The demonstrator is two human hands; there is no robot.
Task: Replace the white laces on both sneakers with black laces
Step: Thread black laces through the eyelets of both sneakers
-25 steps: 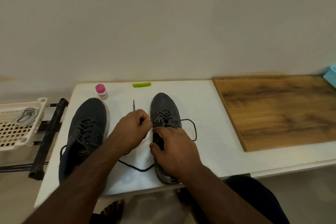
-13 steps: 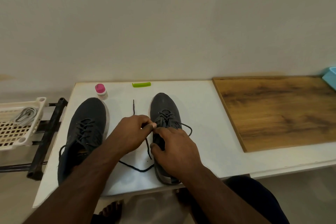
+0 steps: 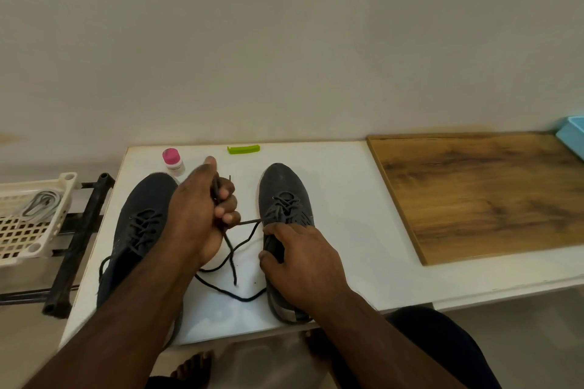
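Observation:
Two dark grey sneakers stand side by side on the white table point(image 3: 341, 186), toes to the wall. The left sneaker point(image 3: 139, 224) is laced in black. The right sneaker point(image 3: 286, 196) also carries a black lace point(image 3: 234, 262), whose loose ends trail over the table between the shoes. My left hand point(image 3: 202, 215) is raised between the sneakers and grips that lace, drawn taut from the upper eyelets. My right hand point(image 3: 303, 262) grips the right sneaker at its opening and tongue, hiding the heel part. White laces point(image 3: 41, 204) lie in the basket at the left.
A cream plastic basket point(image 3: 31, 240) sits on a black frame point(image 3: 76, 243) left of the table. A pink-capped bottle point(image 3: 173, 161) and a green clip point(image 3: 243, 149) stand near the wall. A wooden board point(image 3: 489, 193) covers the table's right side; a blue tray corner point(image 3: 572, 133) shows far right.
My left hand has lifted up and away to the left, pulling the black lace out of the right sneaker's eyelet. My right hand has stayed on the shoe.

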